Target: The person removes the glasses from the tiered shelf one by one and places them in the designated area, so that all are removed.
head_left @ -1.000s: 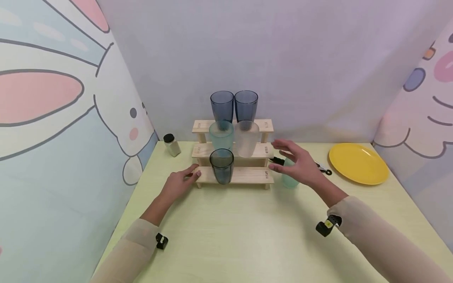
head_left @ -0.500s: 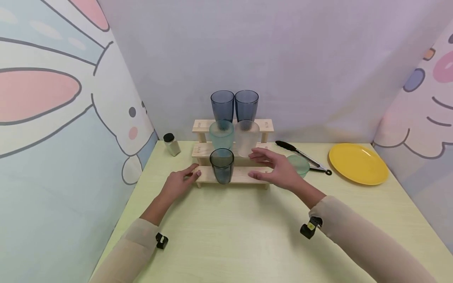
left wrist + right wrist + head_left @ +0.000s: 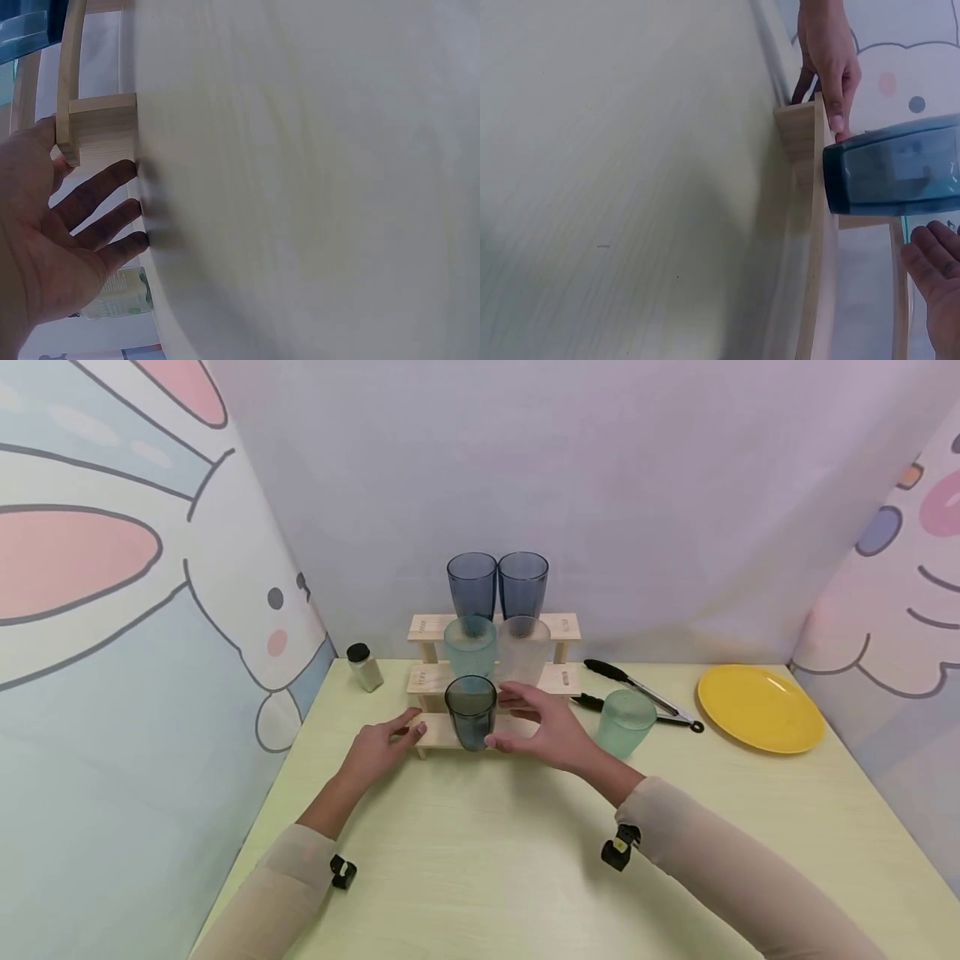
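A three-step wooden rack (image 3: 441,732) stands against the back wall in the head view. My left hand (image 3: 378,754) holds the left end of its lowest step, thumb on top; in the left wrist view the other fingers (image 3: 94,196) spread below that end. On the lowest step a dark grey-blue glass (image 3: 471,720) stands upright. Right beside it is my right hand (image 3: 551,731), thumb and fingers parted around its right side. In the right wrist view a gap shows between the right fingers (image 3: 928,259) and the glass.
Two blue glasses (image 3: 522,587) stand on the top step; a teal cup (image 3: 470,652) and a frosted cup (image 3: 525,650) on the middle one. Right of the rack are a green cup (image 3: 626,724), black-handled tongs (image 3: 651,692) and a yellow plate (image 3: 759,708). A black-capped jar (image 3: 366,670) stands left.
My right hand has moved left from beside the green cup, across the rack's right end, to the dark glass. The left hand has stayed at the rack's left end.
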`<act>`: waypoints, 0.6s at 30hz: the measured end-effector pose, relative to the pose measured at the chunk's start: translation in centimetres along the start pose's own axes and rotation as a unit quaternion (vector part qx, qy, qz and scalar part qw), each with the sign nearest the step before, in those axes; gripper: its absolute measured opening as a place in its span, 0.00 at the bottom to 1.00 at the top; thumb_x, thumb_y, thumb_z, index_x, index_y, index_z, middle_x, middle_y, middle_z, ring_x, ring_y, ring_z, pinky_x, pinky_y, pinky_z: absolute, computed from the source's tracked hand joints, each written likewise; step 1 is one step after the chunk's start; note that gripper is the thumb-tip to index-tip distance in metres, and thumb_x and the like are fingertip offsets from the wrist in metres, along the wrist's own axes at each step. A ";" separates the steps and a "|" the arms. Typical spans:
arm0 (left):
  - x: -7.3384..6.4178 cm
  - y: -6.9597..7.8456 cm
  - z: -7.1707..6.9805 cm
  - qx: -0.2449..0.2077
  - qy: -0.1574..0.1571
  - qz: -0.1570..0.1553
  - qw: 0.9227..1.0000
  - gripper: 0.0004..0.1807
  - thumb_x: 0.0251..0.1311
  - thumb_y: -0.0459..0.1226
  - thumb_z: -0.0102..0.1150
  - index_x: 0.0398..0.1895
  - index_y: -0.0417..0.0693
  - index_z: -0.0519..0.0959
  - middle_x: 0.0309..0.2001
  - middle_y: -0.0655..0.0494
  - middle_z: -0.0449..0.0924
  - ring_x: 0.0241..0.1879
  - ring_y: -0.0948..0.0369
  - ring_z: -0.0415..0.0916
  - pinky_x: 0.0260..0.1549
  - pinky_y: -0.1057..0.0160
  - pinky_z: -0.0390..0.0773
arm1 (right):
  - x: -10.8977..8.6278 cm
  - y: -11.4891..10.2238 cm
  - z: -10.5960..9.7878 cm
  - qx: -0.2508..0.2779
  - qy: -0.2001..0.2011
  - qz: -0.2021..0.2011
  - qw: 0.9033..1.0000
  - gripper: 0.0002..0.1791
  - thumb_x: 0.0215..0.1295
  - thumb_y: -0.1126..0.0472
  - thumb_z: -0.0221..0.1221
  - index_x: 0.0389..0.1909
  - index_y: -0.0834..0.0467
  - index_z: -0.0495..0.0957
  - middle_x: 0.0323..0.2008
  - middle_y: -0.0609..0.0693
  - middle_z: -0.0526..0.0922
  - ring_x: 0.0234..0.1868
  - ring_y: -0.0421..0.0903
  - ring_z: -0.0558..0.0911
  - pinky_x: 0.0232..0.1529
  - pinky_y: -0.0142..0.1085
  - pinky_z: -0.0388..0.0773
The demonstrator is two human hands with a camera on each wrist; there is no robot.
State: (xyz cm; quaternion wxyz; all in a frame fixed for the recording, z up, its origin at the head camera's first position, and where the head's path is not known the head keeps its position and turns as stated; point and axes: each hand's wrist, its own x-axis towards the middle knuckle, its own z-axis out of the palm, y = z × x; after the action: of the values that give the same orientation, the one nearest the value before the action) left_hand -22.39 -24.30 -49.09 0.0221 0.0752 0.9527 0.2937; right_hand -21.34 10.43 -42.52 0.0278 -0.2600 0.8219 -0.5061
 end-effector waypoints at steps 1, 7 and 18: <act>0.0 0.0 0.0 0.000 -0.001 0.000 1.000 0.37 0.81 0.66 0.52 0.83 0.61 0.74 0.62 0.40 0.90 0.61 0.39 0.87 0.61 0.37 0.82 | 0.2 -0.1 0.3 -0.006 0.004 0.000 1.000 0.49 0.64 0.47 0.81 0.82 0.54 0.70 0.70 0.53 0.84 0.72 0.55 0.84 0.73 0.52 0.80; 0.0 0.0 -0.1 0.001 -0.003 0.000 1.000 0.36 0.81 0.66 0.52 0.83 0.61 0.74 0.62 0.40 0.90 0.60 0.39 0.87 0.59 0.38 0.83 | 1.0 -0.6 1.9 -0.035 0.033 -0.003 0.999 0.48 0.62 0.45 0.81 0.79 0.56 0.73 0.66 0.53 0.86 0.67 0.54 0.86 0.69 0.52 0.84; 0.3 -0.2 0.1 0.008 -0.004 -0.001 1.000 0.37 0.81 0.67 0.51 0.83 0.61 0.73 0.63 0.39 0.89 0.63 0.38 0.86 0.61 0.37 0.82 | 2.2 -1.7 3.9 -0.071 0.081 0.016 0.994 0.48 0.60 0.43 0.82 0.76 0.61 0.74 0.63 0.56 0.87 0.61 0.54 0.89 0.63 0.50 0.87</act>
State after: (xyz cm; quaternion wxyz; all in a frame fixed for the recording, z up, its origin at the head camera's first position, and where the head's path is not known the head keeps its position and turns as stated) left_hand -22.69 -24.39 -49.27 0.0258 0.0761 0.9549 0.2860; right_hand -21.35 5.67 -42.53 -0.0493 -0.2057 0.8592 -0.4658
